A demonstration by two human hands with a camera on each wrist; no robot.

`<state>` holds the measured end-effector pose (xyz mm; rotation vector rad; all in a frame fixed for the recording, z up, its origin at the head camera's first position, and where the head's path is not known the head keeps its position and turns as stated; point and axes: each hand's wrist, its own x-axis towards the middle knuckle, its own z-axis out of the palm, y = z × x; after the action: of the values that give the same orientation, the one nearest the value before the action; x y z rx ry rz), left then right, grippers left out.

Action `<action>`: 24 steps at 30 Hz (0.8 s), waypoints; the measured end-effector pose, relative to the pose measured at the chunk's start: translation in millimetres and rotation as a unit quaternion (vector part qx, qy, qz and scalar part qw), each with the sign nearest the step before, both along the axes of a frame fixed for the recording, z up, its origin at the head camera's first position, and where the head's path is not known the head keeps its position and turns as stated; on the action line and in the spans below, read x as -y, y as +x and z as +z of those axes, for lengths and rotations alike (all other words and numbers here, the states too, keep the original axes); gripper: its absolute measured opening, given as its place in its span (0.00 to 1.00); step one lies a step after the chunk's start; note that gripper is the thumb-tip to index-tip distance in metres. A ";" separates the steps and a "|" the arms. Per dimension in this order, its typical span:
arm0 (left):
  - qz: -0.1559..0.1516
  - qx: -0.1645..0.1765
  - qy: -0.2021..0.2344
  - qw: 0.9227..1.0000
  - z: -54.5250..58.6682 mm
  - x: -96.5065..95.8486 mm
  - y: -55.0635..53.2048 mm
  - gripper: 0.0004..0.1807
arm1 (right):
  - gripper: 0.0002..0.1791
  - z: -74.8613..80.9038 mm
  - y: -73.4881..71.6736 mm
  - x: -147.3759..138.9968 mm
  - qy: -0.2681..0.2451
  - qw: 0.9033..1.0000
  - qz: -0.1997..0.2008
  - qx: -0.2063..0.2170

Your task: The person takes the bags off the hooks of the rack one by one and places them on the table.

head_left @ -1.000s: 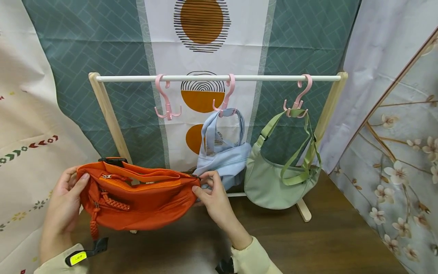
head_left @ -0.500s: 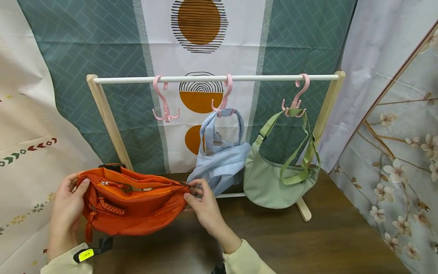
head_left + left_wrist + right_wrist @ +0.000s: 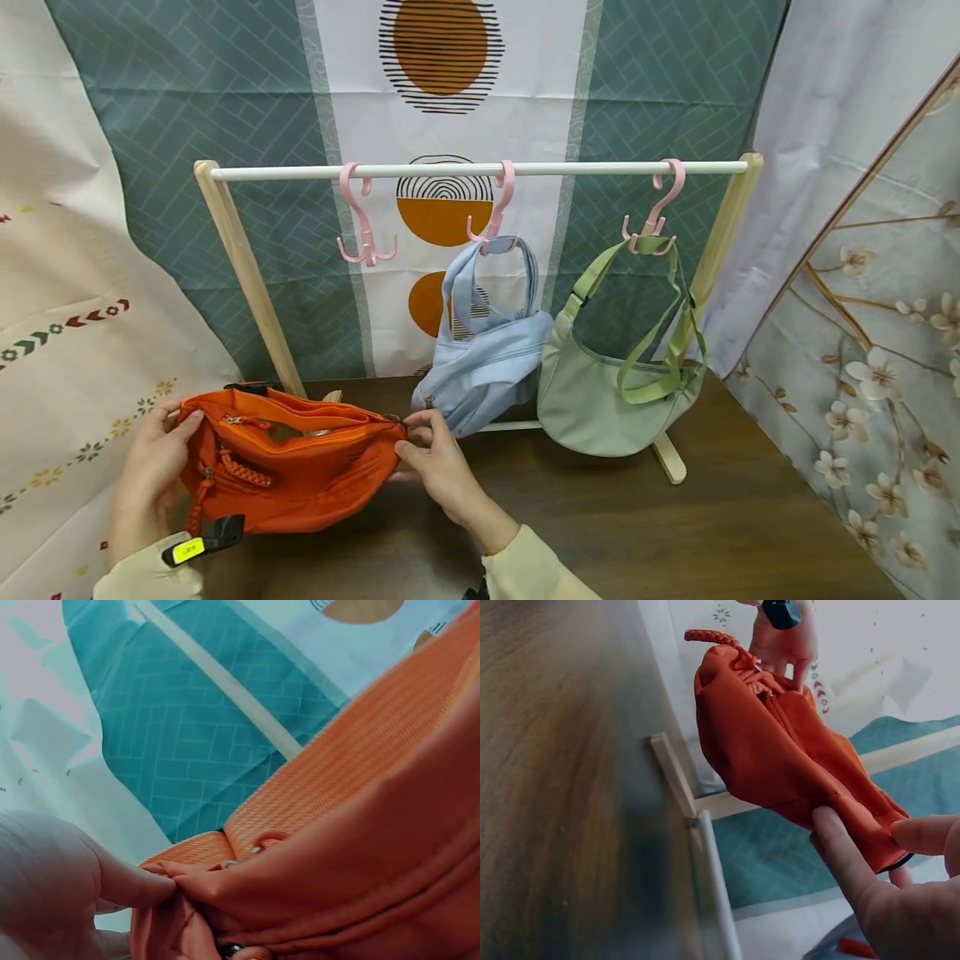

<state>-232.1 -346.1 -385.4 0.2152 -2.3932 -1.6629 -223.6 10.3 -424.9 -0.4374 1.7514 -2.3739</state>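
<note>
An orange sling bag [image 3: 300, 483] with braided zipper pulls is held up between both hands over the table's left part. Thumb and fingers of my left hand [image 3: 153, 471] pinch its left end, as the left wrist view shows too, close by the orange strap [image 3: 300, 780]. At the other end my right hand [image 3: 438, 462] pinches the bag's right corner. In the head view the bag's top gapes a little between its strap and the zipped edge. Seen from the right wrist, the bag's underside [image 3: 757, 754] hangs clear of the brown table.
Behind the bag stands a wooden rack with a white rail [image 3: 435, 172]. On it hang a bare pink hook [image 3: 365, 225], a light blue bag [image 3: 480, 358] on the middle hook and a green bag [image 3: 611, 408] on the right one. A brown table [image 3: 600, 525] lies below.
Both hands have lowered the orange bag, and its right end has moved left, away from the blue bag. The hanging bags and hooks stay as they were.
</note>
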 end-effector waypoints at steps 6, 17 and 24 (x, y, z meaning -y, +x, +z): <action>-0.006 0.013 -0.021 1.000 -4.3 5.6 -2.8 0.13 | 0.19 -11.2 -4.9 2.2 -0.005 0.999 0.018 0.027; 0.005 0.061 -0.031 0.998 -17.9 12.1 -5.9 0.22 | 0.20 -35.4 -7.6 10.0 -0.019 0.997 0.024 0.067; 0.005 0.108 -0.040 0.993 -25.8 15.3 -11.3 0.31 | 0.24 -43.0 -11.8 7.7 -0.044 0.992 0.051 0.109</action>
<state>-243.4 -361.3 -411.2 0.4117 -2.6026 -1.6095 -235.3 2.6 -467.9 -0.2603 1.4998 -2.3349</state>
